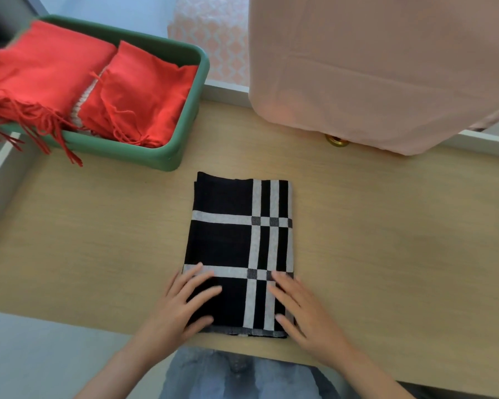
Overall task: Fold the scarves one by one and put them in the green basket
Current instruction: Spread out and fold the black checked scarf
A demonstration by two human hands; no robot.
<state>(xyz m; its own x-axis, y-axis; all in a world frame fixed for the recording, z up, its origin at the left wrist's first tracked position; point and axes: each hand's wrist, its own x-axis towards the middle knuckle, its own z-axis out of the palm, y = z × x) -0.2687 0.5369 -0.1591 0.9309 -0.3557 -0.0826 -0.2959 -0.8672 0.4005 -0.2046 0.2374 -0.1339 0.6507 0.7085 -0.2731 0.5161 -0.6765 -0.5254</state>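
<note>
A black scarf with white checked stripes (228, 234) lies folded into a rectangle in the middle of the wooden table (386, 240). My left hand (182, 306) rests flat on its near left corner, fingers spread. My right hand (303, 312) lies flat on its near right corner, fingers apart. Neither hand grips the cloth. The green basket (185, 116) stands at the back left. Two folded red scarves (139, 93) lie inside it, and the left one's fringe (35, 122) hangs over the basket's front rim.
A large pale pink cloth (372, 67) hangs down over the back right of the table. A small brass knob (337, 141) shows beneath its lower edge. A white raised ledge (0, 171) borders the table's left side. My denim-clad lap (242, 375) is below the near edge.
</note>
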